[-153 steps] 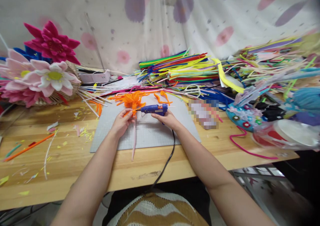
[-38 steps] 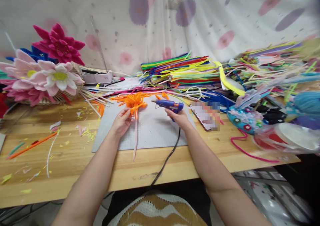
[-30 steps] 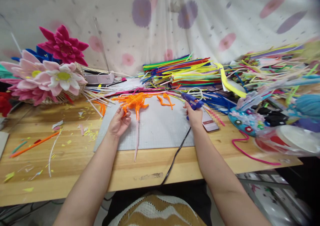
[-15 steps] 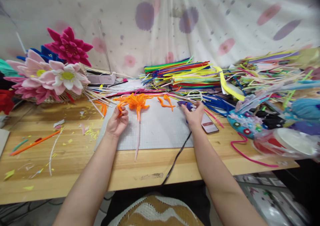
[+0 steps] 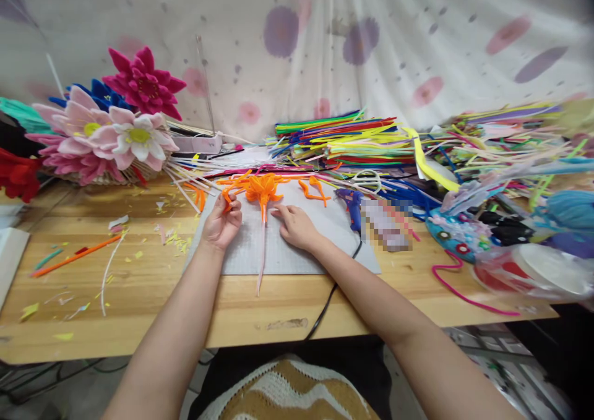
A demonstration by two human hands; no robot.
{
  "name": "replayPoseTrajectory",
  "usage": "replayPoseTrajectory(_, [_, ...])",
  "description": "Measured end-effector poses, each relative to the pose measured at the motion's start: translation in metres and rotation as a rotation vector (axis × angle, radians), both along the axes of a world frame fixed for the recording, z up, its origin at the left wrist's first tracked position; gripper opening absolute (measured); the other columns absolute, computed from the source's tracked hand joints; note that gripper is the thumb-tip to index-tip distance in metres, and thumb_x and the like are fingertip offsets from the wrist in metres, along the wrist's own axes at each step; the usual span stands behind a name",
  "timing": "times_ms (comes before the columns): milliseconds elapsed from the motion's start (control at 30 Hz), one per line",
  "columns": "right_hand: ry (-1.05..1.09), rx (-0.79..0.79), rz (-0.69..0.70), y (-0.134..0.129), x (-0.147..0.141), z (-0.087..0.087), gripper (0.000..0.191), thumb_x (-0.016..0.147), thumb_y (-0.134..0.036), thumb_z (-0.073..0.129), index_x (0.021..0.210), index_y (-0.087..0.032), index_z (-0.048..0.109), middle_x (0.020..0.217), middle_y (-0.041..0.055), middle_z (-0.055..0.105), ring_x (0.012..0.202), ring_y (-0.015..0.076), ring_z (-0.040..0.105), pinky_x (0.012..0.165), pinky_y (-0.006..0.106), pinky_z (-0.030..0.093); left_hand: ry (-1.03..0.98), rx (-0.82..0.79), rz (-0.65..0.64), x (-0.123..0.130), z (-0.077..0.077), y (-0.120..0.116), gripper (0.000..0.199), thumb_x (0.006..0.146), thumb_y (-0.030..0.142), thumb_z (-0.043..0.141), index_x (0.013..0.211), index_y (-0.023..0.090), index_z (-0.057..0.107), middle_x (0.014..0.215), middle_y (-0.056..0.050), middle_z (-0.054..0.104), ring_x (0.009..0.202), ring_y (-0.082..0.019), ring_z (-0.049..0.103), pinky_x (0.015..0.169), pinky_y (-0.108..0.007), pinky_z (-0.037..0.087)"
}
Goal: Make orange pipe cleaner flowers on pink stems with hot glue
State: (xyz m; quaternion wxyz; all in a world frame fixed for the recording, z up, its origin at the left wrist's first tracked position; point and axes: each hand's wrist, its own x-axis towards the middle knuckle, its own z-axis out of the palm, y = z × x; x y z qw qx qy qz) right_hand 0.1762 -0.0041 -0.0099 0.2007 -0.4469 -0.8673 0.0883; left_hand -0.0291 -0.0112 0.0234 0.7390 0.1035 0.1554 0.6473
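Orange flower (image 5: pixel 263 188) on grey mat (image 5: pixel 241 256)
Left grip (image 5: pixel 223 225) pinches orange piece (image 5: pixel 227 198); right grip (image 5: pixel 297 228) lies near the flower.

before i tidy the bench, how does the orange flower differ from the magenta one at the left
Pose: the orange flower lies on the gray mat, stem toward the person; the magenta flower sits atop a cluster of other flowers.
Stem: the orange flower's pale pink stem shows; the magenta flower's is hidden.
Size: the magenta flower looks larger in the picture than the orange flower.
Both have several petals.
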Motion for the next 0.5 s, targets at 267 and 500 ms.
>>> replayPoseTrajectory(267, [0.041, -0.001, -0.007, -0.012, 0.007, 0.002, 0.033, 0.071, -0.006, 0.043, 0.102, -0.013, 0.051, 0.105, 0.0119, 0.06, 0.105, 0.0201, 0.048, 0.091, 0.031, 0.04, 0.01, -0.006, -0.004, -0.001, -0.001, 0.001, 0.019, 0.088, 0.019, 0.044, 0.078, 0.016, 0.06, 0.073, 0.0, 0.059, 0.059, -0.002, 0.052, 0.046, -0.008, 0.038])
replayPoseTrajectory(500, [0.094, -0.08, -0.03, -0.024, 0.037, 0.009, 0.028, 0.07, -0.007, 0.043, 0.091, -0.018, 0.057, 0.092, 0.0066, 0.061, 0.09, 0.0166, 0.055, 0.08, 0.027, 0.042, 0.016, -0.008, 0.004, -0.002, 0.0, 0.0, 0.018, 0.087, 0.019, 0.046, 0.078, 0.016, 0.061, 0.072, 0.0, 0.059, 0.06, -0.002, 0.052, 0.047, -0.007, 0.038])
